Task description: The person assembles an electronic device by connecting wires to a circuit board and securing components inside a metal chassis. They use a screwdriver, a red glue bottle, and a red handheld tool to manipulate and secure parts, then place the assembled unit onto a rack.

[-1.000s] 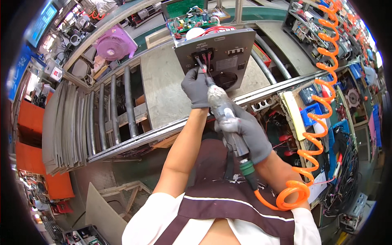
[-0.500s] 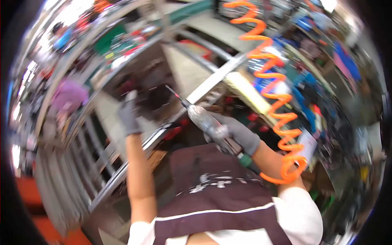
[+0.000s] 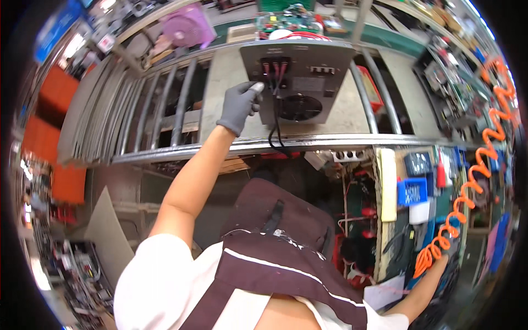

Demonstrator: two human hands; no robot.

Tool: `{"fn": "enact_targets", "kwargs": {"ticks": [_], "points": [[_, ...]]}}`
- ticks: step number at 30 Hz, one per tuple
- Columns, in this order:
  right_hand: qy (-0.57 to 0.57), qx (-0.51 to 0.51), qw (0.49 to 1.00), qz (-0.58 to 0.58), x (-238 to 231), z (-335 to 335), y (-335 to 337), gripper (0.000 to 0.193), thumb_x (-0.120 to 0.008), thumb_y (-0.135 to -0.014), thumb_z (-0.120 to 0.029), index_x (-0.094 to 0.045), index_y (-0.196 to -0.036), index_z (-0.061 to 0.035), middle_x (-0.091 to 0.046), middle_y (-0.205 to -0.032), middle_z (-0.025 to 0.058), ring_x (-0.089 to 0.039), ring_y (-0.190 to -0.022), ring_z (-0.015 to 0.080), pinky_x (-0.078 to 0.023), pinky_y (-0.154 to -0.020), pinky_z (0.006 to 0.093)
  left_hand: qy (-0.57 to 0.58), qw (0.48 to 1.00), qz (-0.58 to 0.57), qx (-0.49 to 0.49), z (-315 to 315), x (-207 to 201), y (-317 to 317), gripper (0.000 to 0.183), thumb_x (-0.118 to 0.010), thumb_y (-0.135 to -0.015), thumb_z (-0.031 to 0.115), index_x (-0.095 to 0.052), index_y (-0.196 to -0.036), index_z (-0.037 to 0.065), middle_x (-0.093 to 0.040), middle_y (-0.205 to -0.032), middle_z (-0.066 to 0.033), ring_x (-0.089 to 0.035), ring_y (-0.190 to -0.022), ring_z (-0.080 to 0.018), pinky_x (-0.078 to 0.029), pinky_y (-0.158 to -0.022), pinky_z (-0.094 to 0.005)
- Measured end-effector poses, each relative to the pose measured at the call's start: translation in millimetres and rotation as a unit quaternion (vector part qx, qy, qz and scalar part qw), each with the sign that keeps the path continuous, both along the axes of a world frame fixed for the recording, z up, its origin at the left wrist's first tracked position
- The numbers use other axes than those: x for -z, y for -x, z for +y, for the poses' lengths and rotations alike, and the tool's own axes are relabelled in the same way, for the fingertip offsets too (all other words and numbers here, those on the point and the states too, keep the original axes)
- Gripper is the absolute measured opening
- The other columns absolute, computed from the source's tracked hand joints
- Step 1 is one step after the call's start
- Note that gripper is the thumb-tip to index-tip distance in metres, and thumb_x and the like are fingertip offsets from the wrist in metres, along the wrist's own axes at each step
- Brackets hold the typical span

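A dark metal box (image 3: 324,113) stands on the roller bench, its panel toward me, with a round fan grille (image 3: 300,107) and a terminal block. Dark cables (image 3: 277,118) with reddish ends hang from the block over the bench's front rail. My left hand (image 3: 240,107), in a grey glove, is at the panel's left edge beside the terminals. Its fingers are curled and the thumb points at the panel; anything between them is hidden. My right arm (image 3: 423,286) reaches out to the far right, to the side bench beneath the orange coiled hose (image 3: 462,201). The right hand's fingers are not discernible there.
A blue bin (image 3: 412,191) of small parts and a red bottle (image 3: 441,174) sit on the right bench. Metal rollers (image 3: 185,104) and stacked grey sheets (image 3: 91,118) lie left. Behind the box are circuit boards (image 3: 289,22) and a purple fan (image 3: 187,27).
The view has turned, bringing the box to the middle. My right hand, which held a powered screwdriver on the hose, has moved to the far right; the screwdriver is no longer distinguishable.
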State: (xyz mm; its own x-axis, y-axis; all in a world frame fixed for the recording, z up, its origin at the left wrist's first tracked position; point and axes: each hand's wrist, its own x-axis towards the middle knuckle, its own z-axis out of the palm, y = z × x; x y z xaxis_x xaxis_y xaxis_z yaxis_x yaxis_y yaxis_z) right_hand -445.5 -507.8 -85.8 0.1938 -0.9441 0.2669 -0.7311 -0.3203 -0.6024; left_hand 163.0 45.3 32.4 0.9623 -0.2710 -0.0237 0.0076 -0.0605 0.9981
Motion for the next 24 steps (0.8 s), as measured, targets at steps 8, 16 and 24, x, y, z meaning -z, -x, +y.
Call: {"fn": "enact_targets", "kwargs": {"ticks": [8, 16, 24], "points": [[-0.129, 0.104, 0.956, 0.242, 29.2, -30.8, 30.5, 0.058, -0.058, -0.076, -0.025, -0.048, -0.128, -0.0001, -0.036, -0.14, 0.0206, -0.038, -0.128, 0.0312, -0.029, -0.104, 0.0341, 0.212, 0.932, 0.25, -0.154, 151.8, 54.3, -2.9, 0.018, -0.051, -0.089, 0.021, -0.058, -0.091, 0.005, -0.044, -0.059, 0.0049, -0.037, -0.046, -0.006, -0.027, -0.038, -0.0192], [0.14, 0.142, 0.98, -0.017, -73.8, 35.4, -47.7, 0.04, -0.059, -0.083, -0.024, -0.059, -0.116, -0.0001, -0.061, -0.116, 0.0145, -0.058, -0.106, 0.0254, -0.041, -0.091, 0.0325, 0.232, 0.916, 0.298, -0.137, 162.0, 101.9, -25.8, 0.019, -0.053, -0.089, 0.023, -0.061, -0.093, 0.006, -0.049, -0.063, 0.0017, -0.044, -0.053, -0.0099, -0.034, -0.043, -0.0213], [-0.07, -0.338, 0.856, -0.384, -164.6, 235.3, -388.5, 0.032, -0.053, -0.089, -0.011, -0.056, -0.117, 0.0021, -0.061, -0.109, 0.0111, -0.056, -0.1, 0.0167, -0.043, -0.09, 0.0285, 0.148, 0.984, 0.087, -0.054, 29.6, 109.2, -37.4, 0.038, -0.048, -0.092, 0.03, -0.059, -0.114, 0.002, -0.062, -0.107, -0.0113, -0.056, -0.102, -0.019, -0.042, -0.089, -0.0312]]}}
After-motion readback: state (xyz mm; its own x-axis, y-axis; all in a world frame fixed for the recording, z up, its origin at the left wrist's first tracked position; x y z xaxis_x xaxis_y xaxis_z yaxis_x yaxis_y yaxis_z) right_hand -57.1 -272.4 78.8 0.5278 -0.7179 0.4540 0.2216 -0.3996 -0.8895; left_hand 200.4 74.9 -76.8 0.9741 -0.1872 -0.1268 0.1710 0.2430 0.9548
